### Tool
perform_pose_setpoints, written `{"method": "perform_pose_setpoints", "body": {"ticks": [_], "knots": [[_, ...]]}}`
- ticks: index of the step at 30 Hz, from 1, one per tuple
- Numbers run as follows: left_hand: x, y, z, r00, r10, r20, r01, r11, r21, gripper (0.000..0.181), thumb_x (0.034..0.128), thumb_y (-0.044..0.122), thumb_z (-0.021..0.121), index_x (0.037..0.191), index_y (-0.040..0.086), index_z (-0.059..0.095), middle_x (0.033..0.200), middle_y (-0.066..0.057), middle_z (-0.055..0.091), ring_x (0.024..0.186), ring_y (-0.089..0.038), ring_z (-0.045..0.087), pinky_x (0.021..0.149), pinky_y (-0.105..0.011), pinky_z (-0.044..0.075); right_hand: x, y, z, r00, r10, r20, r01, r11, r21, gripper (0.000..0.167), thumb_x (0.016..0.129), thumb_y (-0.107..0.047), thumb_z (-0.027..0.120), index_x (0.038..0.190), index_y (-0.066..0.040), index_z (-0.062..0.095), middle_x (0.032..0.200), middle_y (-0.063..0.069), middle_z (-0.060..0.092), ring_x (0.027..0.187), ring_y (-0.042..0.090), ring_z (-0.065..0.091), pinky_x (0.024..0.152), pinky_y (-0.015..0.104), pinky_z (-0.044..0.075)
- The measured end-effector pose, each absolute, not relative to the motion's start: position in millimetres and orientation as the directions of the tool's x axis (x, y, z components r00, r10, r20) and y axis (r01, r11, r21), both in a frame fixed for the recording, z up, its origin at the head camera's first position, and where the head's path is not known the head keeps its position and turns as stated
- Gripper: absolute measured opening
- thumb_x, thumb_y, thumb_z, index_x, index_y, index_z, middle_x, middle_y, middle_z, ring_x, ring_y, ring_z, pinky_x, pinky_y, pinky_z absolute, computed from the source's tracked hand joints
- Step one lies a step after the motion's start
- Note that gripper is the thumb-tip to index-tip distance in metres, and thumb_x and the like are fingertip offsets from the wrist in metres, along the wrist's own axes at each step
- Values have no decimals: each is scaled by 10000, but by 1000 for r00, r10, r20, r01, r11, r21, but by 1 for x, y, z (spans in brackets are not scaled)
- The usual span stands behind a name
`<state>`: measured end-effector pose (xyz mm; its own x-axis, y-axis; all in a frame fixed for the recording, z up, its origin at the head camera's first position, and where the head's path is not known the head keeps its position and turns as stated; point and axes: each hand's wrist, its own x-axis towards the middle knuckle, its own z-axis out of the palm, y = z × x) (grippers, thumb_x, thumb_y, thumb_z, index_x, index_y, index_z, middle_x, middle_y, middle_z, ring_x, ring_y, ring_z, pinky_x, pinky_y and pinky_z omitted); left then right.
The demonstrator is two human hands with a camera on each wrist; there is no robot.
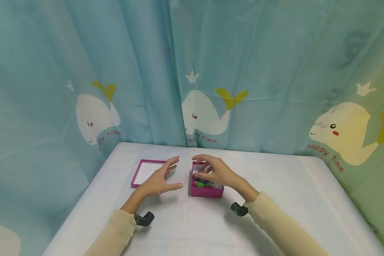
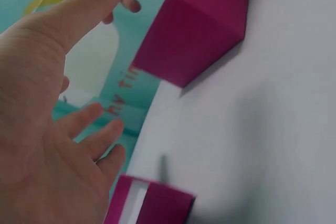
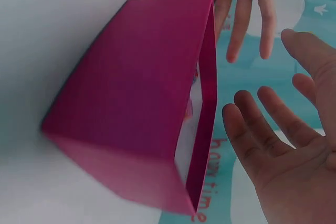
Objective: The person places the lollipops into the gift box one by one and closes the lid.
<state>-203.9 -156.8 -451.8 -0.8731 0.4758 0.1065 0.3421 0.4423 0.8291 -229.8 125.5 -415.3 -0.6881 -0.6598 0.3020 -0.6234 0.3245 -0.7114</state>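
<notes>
A magenta box (image 1: 206, 192) stands open-topped near the middle of the table, with small colourful items (image 1: 201, 183) inside, one of them bright green; their kind is too small to tell. Above the box hovers my right hand (image 1: 218, 171), fingers relaxed and loosely bent, holding nothing. Left of it, a shallow magenta-rimmed lid (image 1: 135, 185) lies with its white inside facing up. My left hand (image 1: 156, 182) is over the lid's right side, fingers extended and thumb apart, its palm turned toward the box. In the right wrist view, the box wall (image 3: 131, 77) hides most of the contents.
A white cloth covers the table (image 1: 275, 213). Behind it and along both sides hangs a blue-green curtain (image 1: 153, 53) printed with whales. Each wrist carries a dark camera mount, such as the left one (image 1: 144, 219).
</notes>
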Motion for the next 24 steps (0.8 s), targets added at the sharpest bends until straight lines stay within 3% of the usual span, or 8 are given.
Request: {"method": "perform_pose_setpoints", "body": {"ticks": [5, 12, 18, 24], "knots": [[-201, -172, -448, -891, 440, 111, 348, 506, 789, 997, 870, 310, 842, 1631, 243, 202, 1674, -106, 282, 1491, -337, 367, 1170, -554, 337, -226, 110, -419, -691, -656, 304, -620, 321, -715, 536, 905, -86, 798, 1396, -83, 583, 1233, 138, 689, 998, 331, 707, 824, 431, 617], [-196, -195, -443, -909, 395, 129, 339, 526, 780, 1036, 849, 358, 854, 1633, 186, 198, 1674, -127, 271, 1492, -378, 350, 1157, -594, 331, -220, 83, -421, -730, -616, 298, -592, 351, -725, 613, 923, -149, 788, 1472, -114, 517, 1229, 105, 683, 944, 182, 709, 807, 282, 607], [-194, -210, -440, -930, 345, 128, 314, 562, 765, 1006, 866, 306, 837, 1633, 196, 195, 1679, -135, 250, 1491, -418, 333, 1125, -655, 333, -215, 64, -421, -794, -551, 258, -502, 353, -790, 701, 933, -203, 782, 1540, -152, 435, 1320, 136, 650, 985, 198, 728, 880, 423, 608], [-194, -229, -438, -949, 286, 130, 285, 612, 738, 990, 880, 295, 818, 1632, 192, 183, 1673, -150, 260, 1487, -434, 332, 1110, -661, 349, -211, 48, -416, -852, -492, 180, -393, 374, -840, 770, 932, -263, 785, 1579, -212, 371, 1406, 117, 604, 1041, 185, 716, 898, 349, 599]]}}
